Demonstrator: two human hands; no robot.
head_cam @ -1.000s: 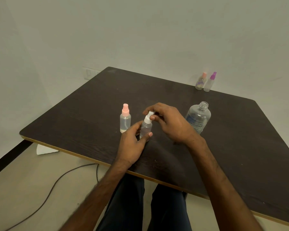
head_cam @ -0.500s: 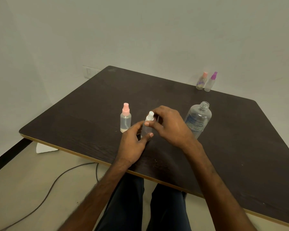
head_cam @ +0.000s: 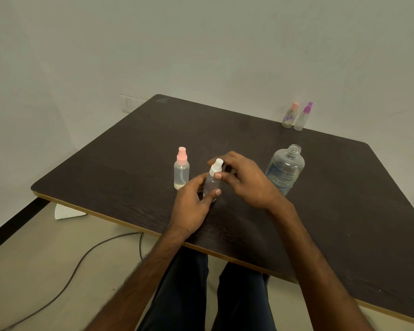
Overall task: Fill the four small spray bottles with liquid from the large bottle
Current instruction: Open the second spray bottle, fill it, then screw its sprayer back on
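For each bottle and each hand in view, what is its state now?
White-capped spray bottle: upright, cap on, held by both hands.
Pink-capped spray bottle: upright, capped, untouched.
Large bottle: upright, uncapped.
Far pink-capped bottle: upright, capped.
Purple-capped bottle: upright, capped.
Left hand: holds the white-capped bottle's body.
Right hand: pinches its cap.

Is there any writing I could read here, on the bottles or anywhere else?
No text is readable.
Large bottle: printed label, blue lettering too blurred to read.
Far pink-capped bottle: purple marks, too small to tell.
Near pink-capped bottle, white-capped bottle, purple-capped bottle: no writing shows.
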